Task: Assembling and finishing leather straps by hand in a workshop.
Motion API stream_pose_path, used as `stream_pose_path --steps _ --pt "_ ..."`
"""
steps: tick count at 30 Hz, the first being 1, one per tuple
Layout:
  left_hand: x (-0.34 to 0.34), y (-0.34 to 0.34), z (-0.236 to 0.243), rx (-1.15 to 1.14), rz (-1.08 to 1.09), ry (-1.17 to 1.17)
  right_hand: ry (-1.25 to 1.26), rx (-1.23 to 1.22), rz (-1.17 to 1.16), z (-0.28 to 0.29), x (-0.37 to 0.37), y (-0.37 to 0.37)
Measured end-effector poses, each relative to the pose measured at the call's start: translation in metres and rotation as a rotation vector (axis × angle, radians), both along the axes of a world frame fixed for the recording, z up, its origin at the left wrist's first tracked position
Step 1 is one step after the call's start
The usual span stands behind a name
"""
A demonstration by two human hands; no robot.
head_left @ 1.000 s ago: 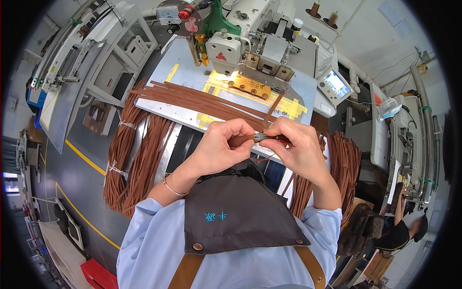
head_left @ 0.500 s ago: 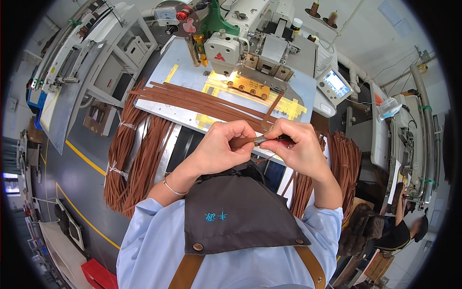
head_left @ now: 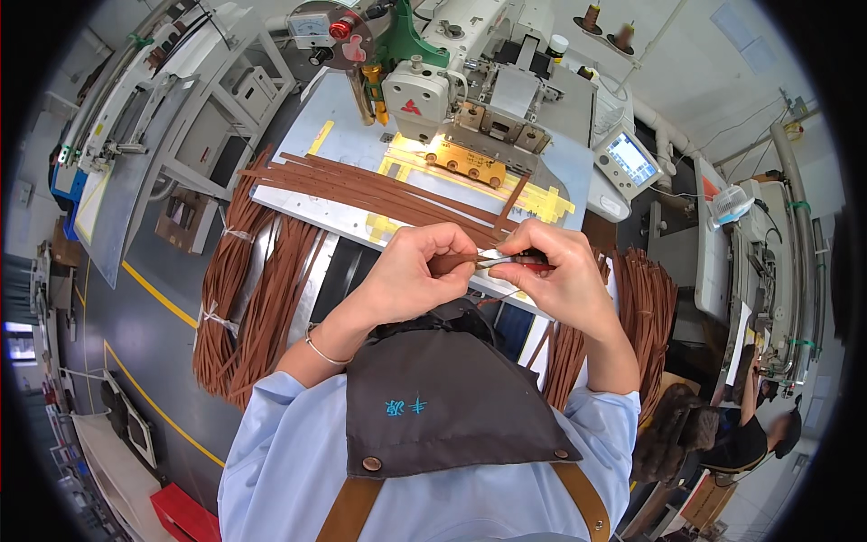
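My left hand (head_left: 417, 275) is closed, pinching the end of a brown leather-like strip (head_left: 450, 264) between thumb and fingers. Close against it, my right hand (head_left: 567, 278) grips small metal thread snips (head_left: 495, 259) with a red handle part (head_left: 539, 266). The blade tips meet the strip's end, just beyond my left fingertips. Whether they touch the strip or a thread on it is too small to tell. Both hands are above the near edge of the machine table (head_left: 312, 203), where several long brown strips (head_left: 361, 192) lie side by side.
A sewing machine head (head_left: 417, 101) with a brass-coloured clamp plate (head_left: 465, 163) stands beyond my hands. Tied bundles of brown strips (head_left: 221, 307) hang at the left, more strips (head_left: 646, 307) at the right. A control screen (head_left: 629, 158) is at the right. Another person (head_left: 750, 438) sits far right.
The snips' blades show more and look farther apart at the strip's end. My right hand has shifted very slightly; my left hand keeps its pinch almost in place.
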State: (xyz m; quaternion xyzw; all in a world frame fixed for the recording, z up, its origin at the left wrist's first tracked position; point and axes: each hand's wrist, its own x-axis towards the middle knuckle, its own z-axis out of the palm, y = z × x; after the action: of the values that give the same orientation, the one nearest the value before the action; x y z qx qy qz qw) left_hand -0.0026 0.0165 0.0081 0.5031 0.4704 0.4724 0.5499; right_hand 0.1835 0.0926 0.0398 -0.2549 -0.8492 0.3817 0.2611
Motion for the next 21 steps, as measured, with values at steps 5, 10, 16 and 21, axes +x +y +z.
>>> stream_pose_path --steps 5,10,16,21 --pt "0.0028 -0.0004 0.0023 0.0 0.015 -0.008 0.004 0.043 -0.026 -0.0019 -0.0011 -0.0014" --pt "0.0029 -0.0002 0.0024 0.04 0.013 0.053 -0.023 0.06 -0.039 -0.0005 -0.0015 -0.0031" --pt "0.0038 0.0001 0.0024 0.055 -0.003 0.072 -0.043 0.086 -0.04 0.0013 -0.0007 -0.0038" --pt "0.0048 0.0014 0.0022 0.007 -0.011 0.005 -0.04 0.042 -0.032 -0.002 -0.0003 0.0006"
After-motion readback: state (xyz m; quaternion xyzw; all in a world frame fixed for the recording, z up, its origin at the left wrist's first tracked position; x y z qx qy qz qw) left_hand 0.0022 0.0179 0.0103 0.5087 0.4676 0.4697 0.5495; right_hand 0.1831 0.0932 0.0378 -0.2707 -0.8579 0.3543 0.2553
